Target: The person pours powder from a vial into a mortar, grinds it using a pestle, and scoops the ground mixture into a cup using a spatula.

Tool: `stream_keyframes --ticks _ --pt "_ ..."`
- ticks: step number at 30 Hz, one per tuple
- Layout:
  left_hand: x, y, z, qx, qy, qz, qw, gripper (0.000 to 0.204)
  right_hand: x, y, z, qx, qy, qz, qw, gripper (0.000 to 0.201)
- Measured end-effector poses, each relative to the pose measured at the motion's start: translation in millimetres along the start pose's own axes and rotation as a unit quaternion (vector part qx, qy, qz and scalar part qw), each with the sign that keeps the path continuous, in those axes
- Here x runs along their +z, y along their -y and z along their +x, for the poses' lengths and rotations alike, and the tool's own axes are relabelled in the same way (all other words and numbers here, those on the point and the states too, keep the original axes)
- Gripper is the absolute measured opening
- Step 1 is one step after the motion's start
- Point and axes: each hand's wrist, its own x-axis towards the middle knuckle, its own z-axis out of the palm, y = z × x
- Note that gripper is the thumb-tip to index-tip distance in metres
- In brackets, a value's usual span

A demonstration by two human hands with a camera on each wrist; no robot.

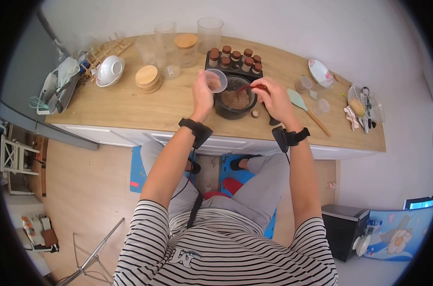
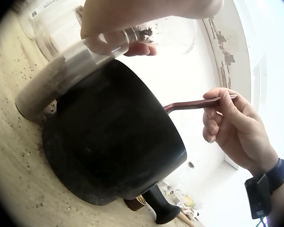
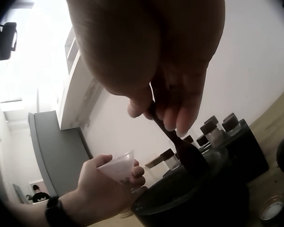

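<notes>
My left hand [image 1: 203,97] grips a small clear plastic cup [image 1: 216,81] at the upper left rim of a black mortar [image 1: 229,113]. Some brown stuff shows through the cup's wall. Inside the mortar lies brown powder [image 1: 233,101]. From the right, my right hand [image 1: 276,99] pinches the handle of a dark red spoon [image 3: 189,153], whose bowl reaches down into the mortar. A clear bottle of brownish powder [image 2: 57,82] leans close against the mortar in the left wrist view. The black pestle [image 2: 162,205] lies at the mortar's right, near a small round lid [image 1: 255,113].
Behind the mortar stands a black rack [image 1: 254,74] of spice jars with brown lids. Glass jars [image 1: 210,31] and a wooden-lidded canister [image 1: 148,78] stand left. At right lie a pale green spatula [image 1: 296,98], small clear cups [image 1: 303,85] and a wire basket [image 1: 362,100].
</notes>
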Motion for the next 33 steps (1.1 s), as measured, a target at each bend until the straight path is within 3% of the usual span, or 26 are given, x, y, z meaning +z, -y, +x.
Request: stream_keyframes --ticks 4,6,7,9,13,15,16,18,21,28,33 --pt "0 -3 -1 -0.009 -0.001 -0.022 1.0 0.058 -2 -4 -2 -0.003 -0.011 -0.055 0.998 0.012" --pt "-1 -2 0 -0.008 -0.009 -0.033 0.999 0.057 -2 1 -7 0.102 0.012 -0.032 0.994 0.015" --pt "-1 -1 0 -0.004 -0.01 -0.028 1.0 0.057 -1 0 -7 0.102 0.014 -0.031 0.994 0.015" --pt "0 0 -1 -0.002 -0.011 -0.022 1.0 0.057 -1 -5 -9 0.072 -0.077 -0.085 0.991 0.019" --pt "0 0 0 -0.001 -0.004 -0.009 1.0 0.059 8 -16 -14 0.109 -0.075 -0.129 0.983 0.022" --pt "0 -1 1 -0.003 -0.003 -0.009 1.0 0.059 22 -16 -20 0.186 -0.132 0.022 0.973 0.025" --pt "-1 -1 0 -0.003 -0.004 -0.008 1.0 0.059 29 -21 -21 0.184 -0.131 0.023 0.974 0.025" --pt "0 -3 -1 -0.001 -0.005 -0.005 1.0 0.059 41 -33 -25 0.256 -0.185 0.191 0.93 0.028" --pt "1 -6 -1 0.008 -0.008 -0.028 1.0 0.057 50 -42 -27 0.27 -0.233 0.243 0.902 0.029" --pt "0 -3 -1 -0.004 -0.006 -0.028 1.0 0.057 46 -49 -31 0.281 -0.201 0.27 0.899 0.027" --pt "0 -3 0 -0.005 -0.014 -0.031 0.999 0.057 37 -52 -33 0.31 -0.251 0.341 0.851 0.024"
